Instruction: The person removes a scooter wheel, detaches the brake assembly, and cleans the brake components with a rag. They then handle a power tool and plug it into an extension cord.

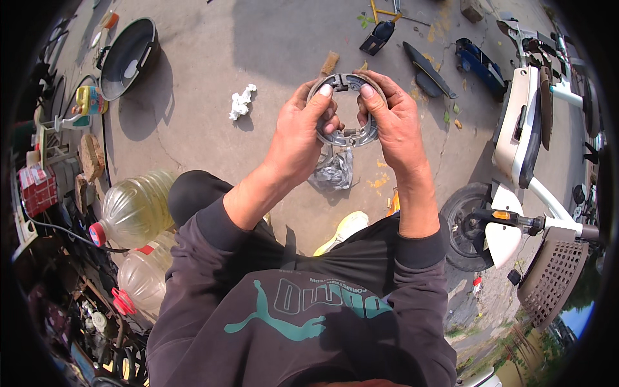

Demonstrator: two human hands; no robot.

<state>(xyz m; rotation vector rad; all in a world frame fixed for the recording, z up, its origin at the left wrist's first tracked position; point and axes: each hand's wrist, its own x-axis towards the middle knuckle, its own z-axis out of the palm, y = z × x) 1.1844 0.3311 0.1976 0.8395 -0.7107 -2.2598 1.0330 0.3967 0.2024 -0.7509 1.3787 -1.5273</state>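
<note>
Between both hands I hold a ring-shaped pair of drum brake shoes, two grey metal half-rings meeting at top and bottom, raised above the ground. My left hand is closed on the left half, its thumb lying on the face near the top joint. On the other side, my right hand grips the right half with the thumb likewise near the top. Some fingertips show through the open middle; the others are hidden behind the ring. Beyond the ring's lower edge, a crumpled clear plastic bag lies on the ground.
A black basin stands at the far left. White crumpled tissue lies left of my hands. Large plastic bottles sit by my left leg. To the right is a white electric scooter with a wheel; dark body panels lie beyond.
</note>
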